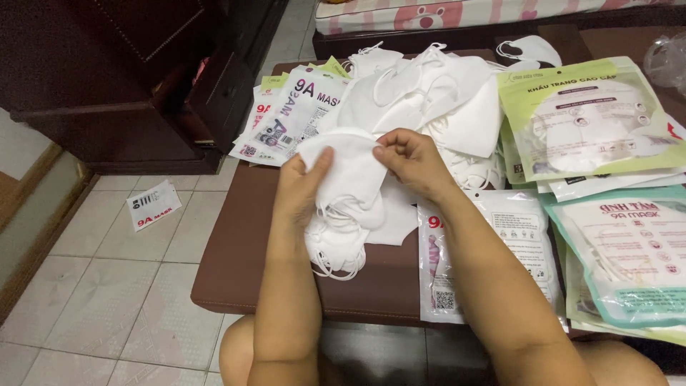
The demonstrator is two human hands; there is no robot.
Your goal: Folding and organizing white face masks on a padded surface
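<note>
On the tiled floor at far left lies a small white packet, apart from the brown padded surface that carries everything else. At that surface's back left corner a fan of white printed mask pouches overlaps a loose heap of white face masks. In front of the heap, the left hand has its grip closed on a stack of folded white masks, thumb laid flat across the top one, ear loops dangling below. The right hand pinches the upper edge of that same top mask between thumb and fingertips. The stack looks very light, soft and floppy, not fragile but apt to slide apart; the folded edge seems the best place to hold it, not the thin loops. Further right lie a clear pouch, then green-bordered and teal-bordered mask bags
</note>
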